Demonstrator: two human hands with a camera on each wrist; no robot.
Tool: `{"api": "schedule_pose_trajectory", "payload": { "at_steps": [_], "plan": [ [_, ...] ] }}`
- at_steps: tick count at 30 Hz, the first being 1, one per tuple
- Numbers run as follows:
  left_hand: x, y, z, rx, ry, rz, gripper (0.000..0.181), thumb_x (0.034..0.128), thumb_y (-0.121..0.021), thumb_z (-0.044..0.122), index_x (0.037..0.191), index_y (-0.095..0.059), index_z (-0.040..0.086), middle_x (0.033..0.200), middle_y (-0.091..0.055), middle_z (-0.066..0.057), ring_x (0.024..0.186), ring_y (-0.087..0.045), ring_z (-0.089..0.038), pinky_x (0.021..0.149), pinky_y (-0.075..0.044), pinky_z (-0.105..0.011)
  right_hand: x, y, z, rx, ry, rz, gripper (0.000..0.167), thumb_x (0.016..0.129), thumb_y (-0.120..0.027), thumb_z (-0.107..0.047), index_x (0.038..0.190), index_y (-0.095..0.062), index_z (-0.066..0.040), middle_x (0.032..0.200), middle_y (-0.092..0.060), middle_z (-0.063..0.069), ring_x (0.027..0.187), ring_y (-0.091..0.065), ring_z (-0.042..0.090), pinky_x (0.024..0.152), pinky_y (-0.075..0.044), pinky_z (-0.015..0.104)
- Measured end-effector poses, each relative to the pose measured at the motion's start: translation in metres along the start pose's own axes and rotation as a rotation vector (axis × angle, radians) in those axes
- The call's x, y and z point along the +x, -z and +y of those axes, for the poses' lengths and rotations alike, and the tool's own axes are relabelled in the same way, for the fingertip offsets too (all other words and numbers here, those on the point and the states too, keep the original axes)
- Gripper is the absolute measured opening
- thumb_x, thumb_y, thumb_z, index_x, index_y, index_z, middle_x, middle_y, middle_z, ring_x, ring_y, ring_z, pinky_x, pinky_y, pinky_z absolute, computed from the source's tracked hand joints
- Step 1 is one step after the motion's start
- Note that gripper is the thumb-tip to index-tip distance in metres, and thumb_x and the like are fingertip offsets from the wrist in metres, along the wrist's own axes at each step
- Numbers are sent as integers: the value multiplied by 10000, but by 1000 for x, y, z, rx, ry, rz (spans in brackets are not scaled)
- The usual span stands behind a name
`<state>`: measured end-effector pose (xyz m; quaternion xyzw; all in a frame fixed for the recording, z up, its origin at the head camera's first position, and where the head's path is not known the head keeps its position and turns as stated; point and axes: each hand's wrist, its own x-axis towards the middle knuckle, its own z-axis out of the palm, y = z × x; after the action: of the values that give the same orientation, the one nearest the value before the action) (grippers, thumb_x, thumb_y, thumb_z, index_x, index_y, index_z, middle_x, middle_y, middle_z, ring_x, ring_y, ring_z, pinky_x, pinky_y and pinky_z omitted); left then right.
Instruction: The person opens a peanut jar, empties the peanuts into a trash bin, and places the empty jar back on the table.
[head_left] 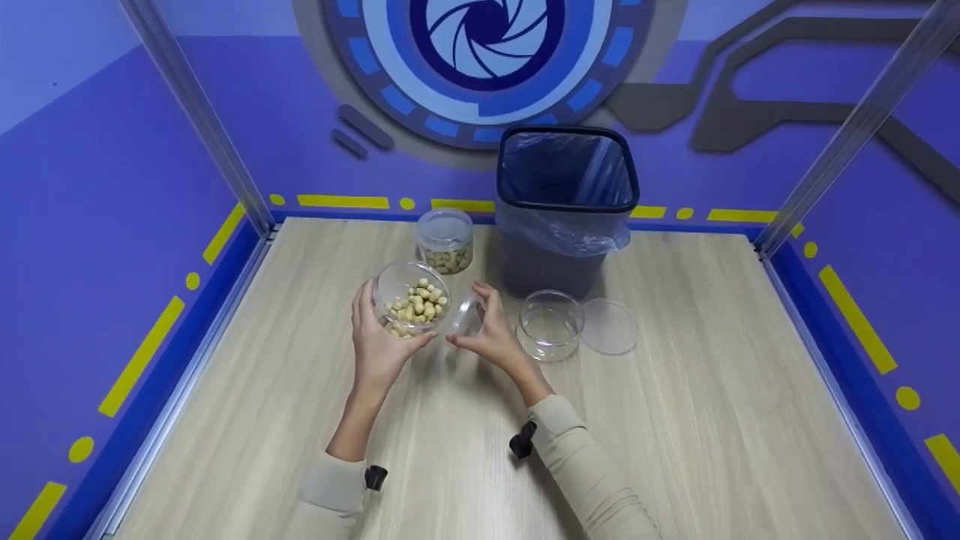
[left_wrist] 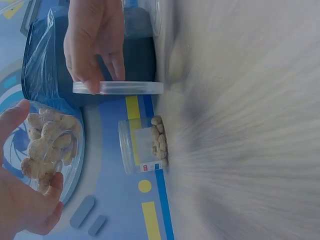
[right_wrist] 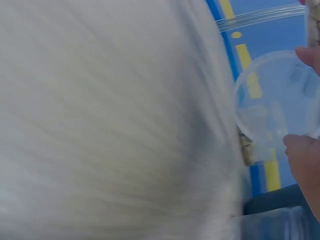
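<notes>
In the head view my left hand (head_left: 379,349) grips a transparent plastic jar (head_left: 388,283) of peanuts (head_left: 421,304), raised and with its open mouth tilted up. Thumb and fingers spread round the jar's sides. Just to its right, my right hand (head_left: 495,337) pinches a round transparent lid (head_left: 466,315) on edge between thumb and fingers, apart from the jar. The left wrist view shows this lid (left_wrist: 120,88) edge-on, while the right wrist view has its flat face (right_wrist: 270,95). Only part of the right hand (right_wrist: 306,165) enters that view.
Behind the held jar stands a lidded transparent jar (head_left: 445,232) with peanuts in its lower part. A dark bin (head_left: 555,262) with a plastic liner stands at the back. An open transparent jar (head_left: 550,349) and a flat round lid (head_left: 610,327) sit to my right.
</notes>
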<state>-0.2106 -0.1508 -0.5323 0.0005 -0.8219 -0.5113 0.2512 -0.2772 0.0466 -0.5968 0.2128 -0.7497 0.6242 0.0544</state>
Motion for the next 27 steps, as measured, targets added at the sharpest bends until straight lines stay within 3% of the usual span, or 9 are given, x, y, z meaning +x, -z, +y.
{"api": "schedule_pose_trajectory", "payload": {
  "at_steps": [5, 11, 13, 18, 27],
  "plan": [
    [-1, -2, -1, 2, -16, -26, 1276, 523, -1027, 215, 1564, -303, 76, 1570, -335, -167, 1453, -322, -378, 1175, -339, -541, 4, -5, 3, 127, -63, 31, 944, 669, -856, 121, 1398, -256, 132, 1573, -199, 326, 1503, -176, 480, 1211, -229, 576],
    [-3, -2, -1, 3, -22, -30, 1266, 520, -1028, 216, 1555, -315, 62, 1560, -340, -160, 1449, -327, -369, 1169, -345, -544, 9, -6, 21, 193, -169, 13, 978, 698, -869, 85, 1428, -221, 33, 1609, -180, 273, 1526, -151, 429, 1231, -238, 473],
    [-3, -2, 0, 3, -30, -34, 1262, 522, -1027, 210, 1554, -317, 58, 1557, -342, -160, 1449, -327, -363, 1172, -342, -541, 11, -4, 24, 124, -171, 16, 1005, 699, -887, 39, 1451, -222, 24, 1588, -219, 285, 1517, -182, 437, 1230, -247, 466],
    [-5, -5, -2, 8, -45, -62, 1265, 523, -1024, 172, 1560, -309, 51, 1564, -330, -163, 1450, -322, -361, 1171, -342, -543, 9, 4, 26, -172, -179, 42, 1079, 661, -935, -94, 1502, -273, 44, 1524, -344, 316, 1448, -322, 458, 1211, -282, 513],
    [-6, -11, -3, 9, -45, -70, 1279, 515, -1024, 166, 1567, -305, 55, 1575, -322, -160, 1458, -314, -370, 1180, -326, -548, 8, 2, 29, -416, -319, 36, 1112, 599, -972, -111, 1513, -359, 53, 1469, -388, 356, 1366, -395, 513, 1177, -322, 565]
  ]
}}
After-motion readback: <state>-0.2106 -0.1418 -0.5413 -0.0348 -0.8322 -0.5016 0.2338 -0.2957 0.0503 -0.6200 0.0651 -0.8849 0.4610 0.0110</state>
